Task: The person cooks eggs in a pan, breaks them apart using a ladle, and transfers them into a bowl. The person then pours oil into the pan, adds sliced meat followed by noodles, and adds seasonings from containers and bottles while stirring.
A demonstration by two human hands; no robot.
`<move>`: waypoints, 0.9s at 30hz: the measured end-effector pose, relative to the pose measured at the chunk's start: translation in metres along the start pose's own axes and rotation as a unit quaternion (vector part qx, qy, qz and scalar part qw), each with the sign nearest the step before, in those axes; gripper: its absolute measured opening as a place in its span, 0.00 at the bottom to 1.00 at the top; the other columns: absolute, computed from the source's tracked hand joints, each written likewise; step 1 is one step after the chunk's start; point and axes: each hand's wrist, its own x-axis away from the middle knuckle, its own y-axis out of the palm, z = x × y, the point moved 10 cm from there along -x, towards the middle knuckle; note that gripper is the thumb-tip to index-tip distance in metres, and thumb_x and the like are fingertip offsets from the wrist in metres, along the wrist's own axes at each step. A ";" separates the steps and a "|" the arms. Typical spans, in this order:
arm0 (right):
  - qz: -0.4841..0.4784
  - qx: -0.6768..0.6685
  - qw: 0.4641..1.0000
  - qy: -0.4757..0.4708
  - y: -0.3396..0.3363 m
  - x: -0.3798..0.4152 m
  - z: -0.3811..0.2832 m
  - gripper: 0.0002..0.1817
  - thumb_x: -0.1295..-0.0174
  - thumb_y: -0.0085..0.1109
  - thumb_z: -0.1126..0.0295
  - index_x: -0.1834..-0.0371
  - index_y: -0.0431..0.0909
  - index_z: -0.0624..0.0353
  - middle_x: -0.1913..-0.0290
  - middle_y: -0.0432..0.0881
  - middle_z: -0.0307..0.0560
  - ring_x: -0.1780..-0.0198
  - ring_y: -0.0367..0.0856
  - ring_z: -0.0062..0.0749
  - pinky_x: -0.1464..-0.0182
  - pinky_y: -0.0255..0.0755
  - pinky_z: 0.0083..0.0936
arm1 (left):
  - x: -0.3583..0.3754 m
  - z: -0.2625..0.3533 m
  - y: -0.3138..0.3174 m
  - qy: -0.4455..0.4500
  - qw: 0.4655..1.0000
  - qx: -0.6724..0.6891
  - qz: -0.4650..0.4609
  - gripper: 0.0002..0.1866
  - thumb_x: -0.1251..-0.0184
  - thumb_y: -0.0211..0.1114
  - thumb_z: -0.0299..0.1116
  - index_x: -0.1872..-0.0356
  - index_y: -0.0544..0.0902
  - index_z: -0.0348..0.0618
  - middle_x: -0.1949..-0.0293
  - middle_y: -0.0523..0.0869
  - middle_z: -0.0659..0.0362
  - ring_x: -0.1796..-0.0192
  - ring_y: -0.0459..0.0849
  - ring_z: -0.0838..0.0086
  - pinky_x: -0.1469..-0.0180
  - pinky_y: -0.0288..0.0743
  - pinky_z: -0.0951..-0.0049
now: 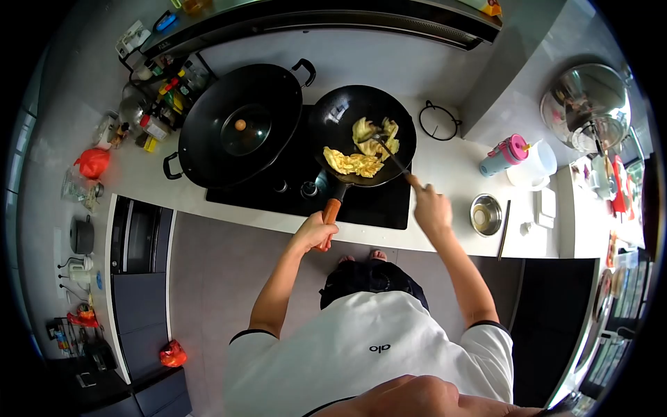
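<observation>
"alo" — on the white shirt (389, 316)

Open counter is left between the wok (361, 101) and the steel bowl (486, 215), while leftward passage is blocked by the big two-handled pan (201, 132).

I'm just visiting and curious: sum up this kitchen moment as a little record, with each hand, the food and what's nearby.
Left hand: gripping the wooden handle of the smaller black pan
Right hand: holding a long-handled utensil, its head at the food
Food: yellowish pieces in two clumps
Left of pan: larger black wok
Right of cooktop: metal bowl, pink-lidded tumbler
</observation>
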 end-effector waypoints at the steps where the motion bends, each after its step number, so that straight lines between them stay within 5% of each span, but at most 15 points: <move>1: 0.028 -0.001 1.000 -0.005 0.013 -0.007 -0.003 0.32 0.43 0.50 0.76 0.33 0.64 0.36 0.68 0.80 0.54 0.69 0.83 0.51 0.66 0.78 0.43 | -0.002 0.002 -0.001 0.002 1.000 -0.002 -0.002 0.10 0.45 0.62 0.26 0.65 0.70 0.39 0.81 0.74 0.61 0.85 0.75 0.77 0.86 0.69 0.73; 5: -0.025 -0.011 0.998 -0.053 0.002 0.013 -0.001 0.31 0.42 0.49 0.76 0.34 0.65 0.37 0.68 0.80 0.54 0.69 0.84 0.51 0.66 0.78 0.43 | -0.001 0.004 -0.001 0.004 1.000 -0.001 -0.005 0.10 0.45 0.62 0.26 0.65 0.70 0.39 0.81 0.74 0.61 0.85 0.75 0.76 0.86 0.70 0.74; 7: -0.023 -0.017 0.999 0.033 -0.014 0.013 0.025 0.30 0.41 0.49 0.76 0.34 0.65 0.38 0.68 0.81 0.55 0.70 0.83 0.52 0.67 0.78 0.43 | -0.002 0.003 -0.001 0.009 1.000 -0.005 -0.002 0.11 0.45 0.62 0.26 0.65 0.70 0.39 0.81 0.74 0.61 0.85 0.75 0.76 0.86 0.71 0.74; 11: 0.042 -0.110 0.993 -0.014 0.032 -0.005 0.010 0.27 0.41 0.53 0.73 0.35 0.67 0.42 0.68 0.81 0.56 0.69 0.82 0.56 0.65 0.77 0.46 | -0.002 0.000 -0.002 -0.003 1.000 0.002 -0.005 0.11 0.45 0.62 0.27 0.64 0.70 0.40 0.81 0.74 0.61 0.85 0.75 0.77 0.86 0.70 0.74; 15: -0.009 -0.130 0.991 0.009 -0.008 0.015 0.017 0.27 0.44 0.57 0.71 0.37 0.74 0.44 0.69 0.82 0.56 0.66 0.82 0.54 0.59 0.77 0.44 | -0.003 0.004 -0.002 0.014 1.000 0.002 -0.001 0.11 0.45 0.62 0.27 0.64 0.70 0.39 0.81 0.74 0.61 0.85 0.75 0.77 0.86 0.70 0.74; 19: 0.091 -0.225 0.968 0.062 0.006 -0.014 0.024 0.23 0.43 0.56 0.72 0.42 0.77 0.48 0.71 0.82 0.59 0.65 0.82 0.56 0.60 0.76 0.46 | 0.000 0.003 -0.002 0.004 1.000 -0.017 0.003 0.11 0.45 0.63 0.27 0.64 0.70 0.39 0.81 0.74 0.61 0.85 0.75 0.77 0.86 0.70 0.74; 24: 0.001 -0.015 0.999 -0.034 0.002 0.012 0.013 0.31 0.42 0.56 0.72 0.33 0.68 0.35 0.69 0.81 0.53 0.69 0.83 0.50 0.65 0.79 0.41 | -0.003 0.005 -0.003 0.007 1.000 -0.002 0.004 0.11 0.45 0.63 0.27 0.65 0.70 0.40 0.81 0.74 0.61 0.85 0.75 0.76 0.85 0.70 0.74; 27: 0.029 0.023 0.999 0.019 -0.015 0.001 0.004 0.30 0.42 0.52 0.74 0.34 0.68 0.40 0.68 0.80 0.54 0.71 0.83 0.49 0.68 0.78 0.41 | -0.001 -0.002 0.000 -0.005 1.000 -0.003 -0.001 0.11 0.45 0.62 0.27 0.65 0.70 0.40 0.81 0.74 0.61 0.84 0.75 0.76 0.85 0.70 0.73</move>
